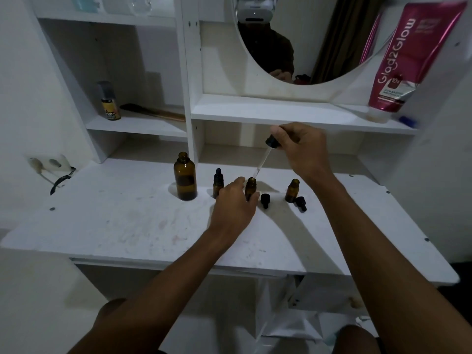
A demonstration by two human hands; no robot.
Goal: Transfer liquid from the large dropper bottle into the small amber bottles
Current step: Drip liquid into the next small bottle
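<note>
At centre frame, a person's right hand [298, 149] pinches the black bulb of a glass dropper [263, 162]. The dropper is tilted, with its tip at the mouth of an open small amber bottle [250, 187] on a white table [115, 226]; whether the tip is inside the neck cannot be told. The left hand [233, 203] curls its fingers round that bottle and holds it upright. Left of centre, the large amber bottle [185, 176] stands uncapped and well apart from the hands. A capped small bottle [218, 182] stands just beside the left hand. Right of centre is another open small bottle [292, 190], with two loose black caps [265, 200] lying near it. On the shelves above stand a spray can [109, 102] at upper left and a pink tube [398, 62] at upper right.
</note>
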